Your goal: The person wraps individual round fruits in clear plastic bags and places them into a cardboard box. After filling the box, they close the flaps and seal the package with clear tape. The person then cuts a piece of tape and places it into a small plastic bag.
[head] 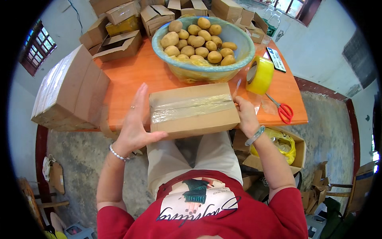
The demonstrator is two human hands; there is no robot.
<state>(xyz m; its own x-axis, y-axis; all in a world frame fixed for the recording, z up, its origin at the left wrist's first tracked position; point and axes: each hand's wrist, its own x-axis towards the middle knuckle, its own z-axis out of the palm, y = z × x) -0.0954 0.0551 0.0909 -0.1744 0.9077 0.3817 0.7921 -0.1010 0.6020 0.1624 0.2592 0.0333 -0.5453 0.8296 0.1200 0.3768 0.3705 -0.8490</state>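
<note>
A cardboard box (194, 124) with clear tape along its top lies at the near edge of the orange table (125, 80). My right hand (247, 115) grips its right end, the fingers partly hidden behind it. At the box's left end, my left hand (135, 122) is spread, fingers up, with the thumb by the near left corner; whether it touches is hard to tell. Beyond the box stands a blue plastic basin (206, 69) of potatoes (197, 41). Right of it are a roll of yellow packing tape (262, 75) and red-handled scissors (285, 113).
A large taped carton (80, 89) stands at the table's left. Several cardboard boxes (158, 18) are piled along the back. A phone (276, 59) lies at the right, near plastic bottles (272, 25). Below the right edge sits an open carton (298, 152) holding a yellow bag (289, 149).
</note>
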